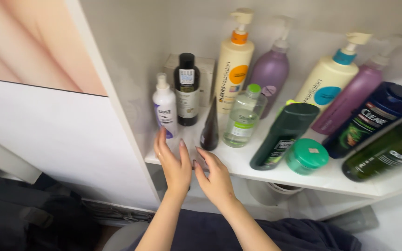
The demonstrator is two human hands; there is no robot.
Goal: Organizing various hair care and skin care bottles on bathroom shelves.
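at the front edge of the white shelf board [257, 174], both hands are reaching in with flat, spread fingers, holding nothing. the left hand [173, 162] is lying just under the small white pump bottle [165, 107]; the right hand [215, 176] is pointing toward the dark cone-shaped tube [210, 128], standing on its wide cap beside that bottle so it is not falling over.

Person | left hand [175, 165]: bare, no rings, longish nails | right hand [216, 179]: bare, dark-tinted nails | forearms: sleeveless | lap: dark navy garment [219, 232]
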